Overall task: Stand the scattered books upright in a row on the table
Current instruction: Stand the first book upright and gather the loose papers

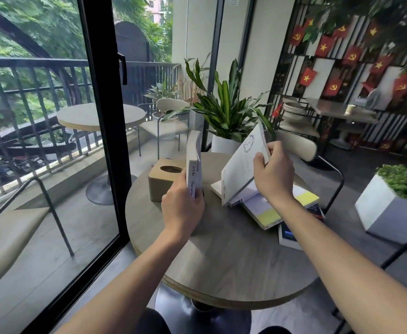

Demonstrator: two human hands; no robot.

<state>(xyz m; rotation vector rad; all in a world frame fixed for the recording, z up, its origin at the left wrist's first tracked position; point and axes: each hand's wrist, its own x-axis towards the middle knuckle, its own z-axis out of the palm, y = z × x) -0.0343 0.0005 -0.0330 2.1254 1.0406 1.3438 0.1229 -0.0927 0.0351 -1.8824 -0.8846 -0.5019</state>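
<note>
**Grey tabletop, one book up, the rest still lying flat**

I judge the job barely under way. My left hand (182, 208) is clamped around the lower part of a pale paperback (194, 162), which stands upright on the round table (221, 256) just beside the tan tissue box (161, 179), spine toward me. My right hand (273, 174) grips the upper edge of a white book (241, 169), thumb on the cover and fingers behind; it is tilted, its lower edge resting among the books still lying down, so it is only partway raised.

Left to do: bring the white book over to the standing one, then lift the others. I see a yellow-banded book (282, 208) lying flat on the right side of the table, a dark blue book (315, 209) partly beneath it, and another book (288, 237) at the table's right edge, overhanging a little. A pale book (216, 188) lies flat behind the tilted one.

The covers look thin and soft; I expect they will flop unless pressed together.
</note>
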